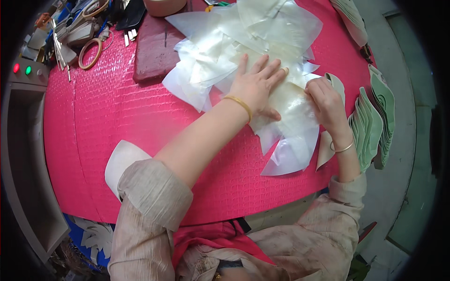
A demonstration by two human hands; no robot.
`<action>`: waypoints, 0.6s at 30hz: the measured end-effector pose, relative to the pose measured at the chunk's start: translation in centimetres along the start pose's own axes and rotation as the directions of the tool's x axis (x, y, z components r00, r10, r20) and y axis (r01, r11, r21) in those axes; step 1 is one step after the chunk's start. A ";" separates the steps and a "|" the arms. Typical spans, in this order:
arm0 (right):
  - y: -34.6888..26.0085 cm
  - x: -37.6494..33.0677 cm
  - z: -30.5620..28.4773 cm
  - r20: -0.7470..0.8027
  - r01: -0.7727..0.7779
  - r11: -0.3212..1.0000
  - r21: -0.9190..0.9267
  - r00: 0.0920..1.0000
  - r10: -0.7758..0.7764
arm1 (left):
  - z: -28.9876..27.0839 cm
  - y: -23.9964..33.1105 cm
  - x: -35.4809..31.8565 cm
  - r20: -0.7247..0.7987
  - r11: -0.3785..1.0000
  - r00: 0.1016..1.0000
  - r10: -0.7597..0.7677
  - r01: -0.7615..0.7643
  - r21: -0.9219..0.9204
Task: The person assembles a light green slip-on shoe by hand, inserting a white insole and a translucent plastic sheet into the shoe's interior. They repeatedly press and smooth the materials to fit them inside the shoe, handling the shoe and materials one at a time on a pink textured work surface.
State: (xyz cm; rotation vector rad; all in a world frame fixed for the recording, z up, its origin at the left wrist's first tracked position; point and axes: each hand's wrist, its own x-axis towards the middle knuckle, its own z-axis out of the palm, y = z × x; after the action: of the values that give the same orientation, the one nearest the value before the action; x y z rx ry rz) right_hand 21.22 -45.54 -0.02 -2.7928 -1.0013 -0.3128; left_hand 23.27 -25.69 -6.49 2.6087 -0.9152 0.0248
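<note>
A loose pile of milky, translucent cut sheets (201,61) lies overlapping on the pink table. My left hand (255,89) presses down on the pile, palm down with its fingers spread. At the pile's right edge, my right hand (328,105) is closed, thumb and fingers pinched at the margin of a translucent sheet; the fingertips partly hide what they grip. Just beyond that hand, a pale curved piece (337,86) sticks out. A beige piece (326,151) lies below the right wrist. Another off-white piece (123,161) rests by my left sleeve.
A dark red slab (157,54) sits left of the pile, with a tape roll (164,6) behind it. Tools and a wooden ring (90,54) crowd the far left corner. Stacked pale green pieces (368,122) hang along the right table edge. A control box with lit buttons (29,70) stands left.
</note>
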 end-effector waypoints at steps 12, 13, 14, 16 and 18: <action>-0.2 -1.6 0.6 -0.063 -0.244 0.929 0.280 0.960 0.272 | 0.2 0.5 0.4 0.050 1.000 0.999 -0.020 0.021 -0.022; -1.0 -2.3 -0.1 -0.102 -0.245 0.914 0.325 0.951 0.291 | -0.1 0.2 0.4 0.066 0.999 0.998 -0.018 0.022 -0.050; -1.6 -3.2 -0.6 -0.130 -0.244 0.901 0.359 0.943 0.307 | -0.2 0.2 0.4 0.088 0.996 0.996 -0.004 0.012 -0.084; -2.2 -4.4 -1.3 -0.185 -0.235 0.873 0.428 0.922 0.339 | -0.2 -0.1 0.2 0.081 0.991 0.997 0.013 -0.002 -0.134; -2.3 -5.1 -1.1 -0.253 -0.220 0.856 0.469 0.894 0.369 | -0.4 -0.1 0.2 0.085 0.986 0.996 0.037 -0.023 -0.163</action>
State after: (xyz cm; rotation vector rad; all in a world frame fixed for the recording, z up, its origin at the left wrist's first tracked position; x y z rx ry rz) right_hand 15.73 -47.13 -0.04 -2.3329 -0.4702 -0.4443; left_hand 23.57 -25.59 -6.18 2.4626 -0.9449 -0.1518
